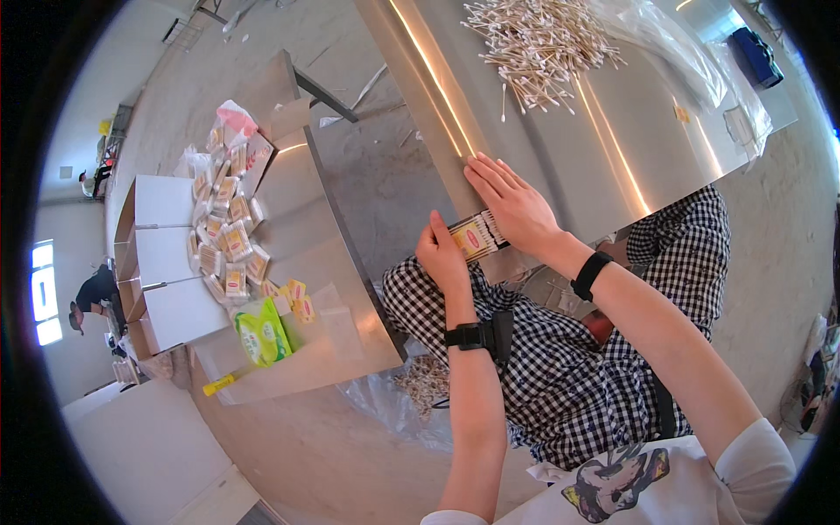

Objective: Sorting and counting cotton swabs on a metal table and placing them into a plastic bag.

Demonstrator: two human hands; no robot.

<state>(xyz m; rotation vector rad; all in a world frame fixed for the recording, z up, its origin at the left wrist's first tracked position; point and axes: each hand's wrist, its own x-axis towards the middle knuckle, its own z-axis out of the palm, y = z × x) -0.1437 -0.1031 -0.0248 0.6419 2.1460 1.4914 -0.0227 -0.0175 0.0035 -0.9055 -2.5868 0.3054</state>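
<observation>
My left hand point(444, 255) is closed on one end of a small flat pack of cotton swabs point(471, 238) with a yellow and red label. The pack is at the near corner of the metal table, above my lap. My right hand point(518, 208) lies flat at the pack's other end, fingers stretched out together over the table edge. Its palm side is hidden, and swab tips show beside it. Beyond the right hand, a heap of loose cotton swabs point(542, 48) lies on the metal table point(560, 157).
On a second metal table point(306, 210) to the left, several filled swab packs point(232, 241) are piled beside white cartons point(179, 254). A green wipes pack point(262, 332), yellow label cards point(297, 297) and a yellow tube point(219, 385) lie nearby. Clear plastic bags point(674, 52) rest at the far right.
</observation>
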